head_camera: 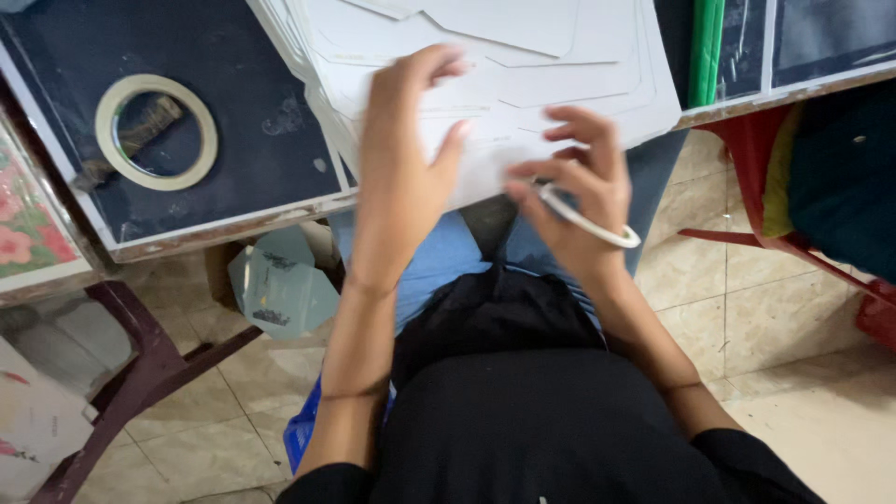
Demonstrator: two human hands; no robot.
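A stack of white die-cut card sheets [523, 56] lies on the dark table top [233, 112] and overhangs its front edge above my lap. My left hand [401, 159] rests flat on the near part of the stack, fingers stretched out. My right hand [579, 196] hovers at the stack's lower right corner, fingers curled around a thin white loop-shaped tool [588, 219] that sticks out past my palm. Its fingertips touch the sheet edge.
A roll of pale masking tape [156, 132] lies on the table at left. A floral printed sheet [23, 219] sits at the far left. Green rods [707, 47] stand at upper right, a red chair [793, 215] at right, pale cut card [280, 285] on the tiled floor.
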